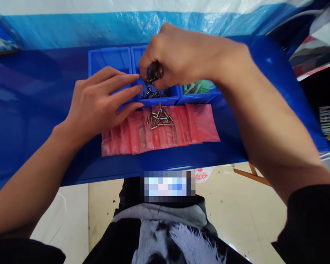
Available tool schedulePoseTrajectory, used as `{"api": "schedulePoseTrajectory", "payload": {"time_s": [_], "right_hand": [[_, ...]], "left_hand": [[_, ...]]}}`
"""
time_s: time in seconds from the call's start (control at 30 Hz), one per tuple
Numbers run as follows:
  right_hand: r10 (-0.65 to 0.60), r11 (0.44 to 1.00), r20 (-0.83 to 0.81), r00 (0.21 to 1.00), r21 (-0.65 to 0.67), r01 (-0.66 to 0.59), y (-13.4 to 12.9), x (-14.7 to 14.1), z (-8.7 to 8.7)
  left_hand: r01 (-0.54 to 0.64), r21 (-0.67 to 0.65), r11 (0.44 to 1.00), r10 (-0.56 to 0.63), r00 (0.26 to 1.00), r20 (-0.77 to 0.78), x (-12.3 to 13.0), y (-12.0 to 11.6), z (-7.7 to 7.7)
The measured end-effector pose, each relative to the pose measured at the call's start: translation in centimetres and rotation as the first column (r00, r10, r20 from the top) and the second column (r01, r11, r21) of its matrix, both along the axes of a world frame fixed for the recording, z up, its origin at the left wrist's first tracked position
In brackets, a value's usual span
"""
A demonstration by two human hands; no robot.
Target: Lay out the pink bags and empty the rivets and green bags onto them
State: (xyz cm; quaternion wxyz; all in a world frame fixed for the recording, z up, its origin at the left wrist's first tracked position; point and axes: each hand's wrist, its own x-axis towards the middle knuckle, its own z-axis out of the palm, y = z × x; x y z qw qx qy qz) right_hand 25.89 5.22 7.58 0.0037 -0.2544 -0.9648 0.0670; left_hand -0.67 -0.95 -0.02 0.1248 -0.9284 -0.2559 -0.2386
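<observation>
My right hand is curled over the middle blue bin, its fingers closed around a clump of dark metal pop rivets. More rivets lie in the bottom of that bin. At its left side my left hand hovers with fingers spread, the fingertips close to the bin's edge; I see nothing held in it. In front of the bins a row of overlapping pink plastic bags lies on the table. A loose pile of rivets rests on top of the bags.
To the left is another blue bin, partly behind my left hand. A right-hand bin holds pale plastic pieces and green film. All stand on a blue table, with a blue-and-white sheet behind. A blurred-out device lies at my lap.
</observation>
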Motion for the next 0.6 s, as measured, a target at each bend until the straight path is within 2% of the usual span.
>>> {"api": "schedulePoseTrajectory", "payload": {"time_s": [0.13, 0.2, 0.33, 0.4, 0.47, 0.53, 0.6], "right_hand": [[-0.016, 1.000, -0.036, 0.999, 0.021, 0.017, -0.5, 0.4, 1.3], [-0.061, 0.998, -0.052, 0.997, 0.011, 0.062, -1.2, 0.5, 2.2], [-0.123, 0.992, 0.004, 0.992, -0.011, 0.123, -2.9, 0.3, 4.3], [-0.091, 0.995, 0.046, 0.995, -0.041, 0.093, -3.6, 0.1, 4.8], [-0.026, 0.991, 0.084, 0.996, -0.129, 0.037, -3.8, -0.2, 4.4], [0.024, 0.976, 0.123, 0.992, -0.216, 0.003, -3.9, -0.5, 3.1], [0.013, 0.970, 0.157, 0.987, -0.240, 0.025, -3.9, -0.8, 1.3]], "left_hand": [[0.010, -0.198, 0.980, -0.001, 0.999, 0.046, 0.4, -0.2, 0.2], [0.036, -0.233, 0.972, -0.018, 0.997, 0.077, 0.5, -0.4, 0.2], [0.055, -0.138, 0.989, -0.046, 0.997, 0.068, 0.6, -0.6, 0.1], [0.050, -0.075, 0.996, -0.047, 0.998, 0.042, 0.7, -0.5, 0.2], [0.065, 0.000, 0.998, -0.065, 0.997, 0.030, 0.8, -0.4, 0.2], [0.094, 0.057, 0.994, -0.096, 0.995, 0.033, 0.9, -0.3, 0.3], [0.117, 0.067, 0.991, -0.120, 0.992, 0.049, 1.0, -0.2, 0.3]]}}
